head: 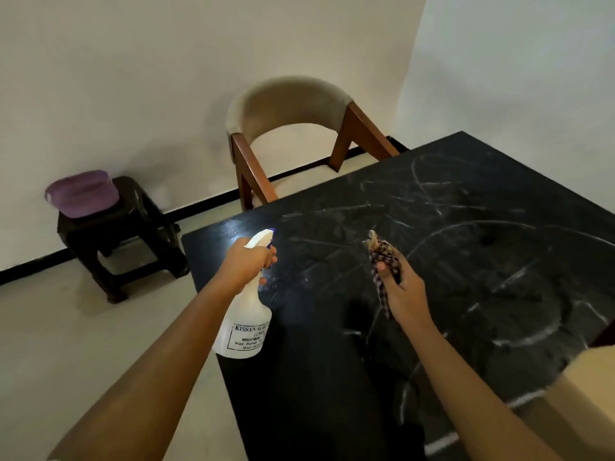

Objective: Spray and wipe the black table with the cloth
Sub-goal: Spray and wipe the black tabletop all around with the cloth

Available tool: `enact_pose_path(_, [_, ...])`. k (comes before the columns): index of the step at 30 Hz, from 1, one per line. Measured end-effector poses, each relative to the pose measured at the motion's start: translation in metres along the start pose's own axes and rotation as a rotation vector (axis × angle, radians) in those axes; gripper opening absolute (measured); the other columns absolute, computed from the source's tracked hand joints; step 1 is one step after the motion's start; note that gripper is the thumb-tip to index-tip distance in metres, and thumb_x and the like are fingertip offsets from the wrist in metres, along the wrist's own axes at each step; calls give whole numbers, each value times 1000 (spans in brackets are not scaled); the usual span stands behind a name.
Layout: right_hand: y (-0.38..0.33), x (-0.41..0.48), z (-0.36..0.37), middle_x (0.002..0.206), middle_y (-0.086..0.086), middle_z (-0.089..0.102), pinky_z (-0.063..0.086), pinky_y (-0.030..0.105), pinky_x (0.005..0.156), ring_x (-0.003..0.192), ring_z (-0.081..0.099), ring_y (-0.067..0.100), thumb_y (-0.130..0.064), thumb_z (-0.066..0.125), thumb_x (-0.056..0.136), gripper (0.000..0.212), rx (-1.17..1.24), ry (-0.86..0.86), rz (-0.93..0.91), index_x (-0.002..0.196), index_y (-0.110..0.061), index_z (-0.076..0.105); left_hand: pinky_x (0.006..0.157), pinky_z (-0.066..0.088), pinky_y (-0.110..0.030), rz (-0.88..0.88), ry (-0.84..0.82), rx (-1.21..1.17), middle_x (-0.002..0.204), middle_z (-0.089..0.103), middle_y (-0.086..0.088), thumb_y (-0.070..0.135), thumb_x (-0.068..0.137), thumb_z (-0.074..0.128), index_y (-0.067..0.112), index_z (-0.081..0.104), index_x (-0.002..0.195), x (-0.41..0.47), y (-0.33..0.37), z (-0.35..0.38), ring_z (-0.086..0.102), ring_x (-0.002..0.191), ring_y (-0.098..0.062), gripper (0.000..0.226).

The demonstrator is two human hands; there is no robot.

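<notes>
The person is working at the near left corner of the black bench point(466, 247), and the step in hand looks to be the spraying. The left hand point(248, 261) is gripping the neck of a spray bottle point(244, 322), a finger curling round the trigger, and is holding it over the bench's left edge with the nozzle pointing across the top. The right hand point(404, 294) is clutching a bunched cloth point(386, 261) nearby, seemingly lifted off the surface.

To spray well, the nozzle should be sweeping over the chalky streaks so the mist lands evenly. The cloth should be waiting out of the spray until the top is wet.

The bench top is looking hard, smooth and faintly glossy, with pale arcs and smears of residue crossing it. The bottle is rounded white plastic, slightly translucent, carrying a printed label. The cloth is thin, checked and soft, crumpling easily.
</notes>
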State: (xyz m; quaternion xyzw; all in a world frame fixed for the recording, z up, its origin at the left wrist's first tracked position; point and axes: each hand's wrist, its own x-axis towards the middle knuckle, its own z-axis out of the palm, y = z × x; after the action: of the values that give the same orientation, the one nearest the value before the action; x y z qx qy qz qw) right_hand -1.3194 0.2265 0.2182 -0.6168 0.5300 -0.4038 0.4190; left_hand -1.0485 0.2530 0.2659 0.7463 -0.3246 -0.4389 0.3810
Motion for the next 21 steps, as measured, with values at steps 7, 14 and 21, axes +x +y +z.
enact_pose_path(7, [1,106,69,126,-4,57,41,25,102,110,55,5,-22,55,96,46,-171,112,-49,140,-18,45,48,46,-25,7,140,116,66,64,-8,8,78,61,0,63,97,82,10,-12,58,51,-17,20])
enact_pose_path(14, [54,136,181,142,1,49,37,48,107,131,44,21,-32,50,88,48,-780,-472,-676,135,-24,50,66,54,-29,300,239,-146,100,68,-6,8,78,53,12,68,99,106,-8,-50,66,93,-20,26])
enact_pose_path(21, [63,284,223,150,0,37,19,53,111,139,31,25,-56,41,92,55,-999,-317,-368,139,-28,44,81,56,-44,469,367,-95,96,69,-2,9,70,50,19,69,96,142,-14,-58,64,89,-12,34])
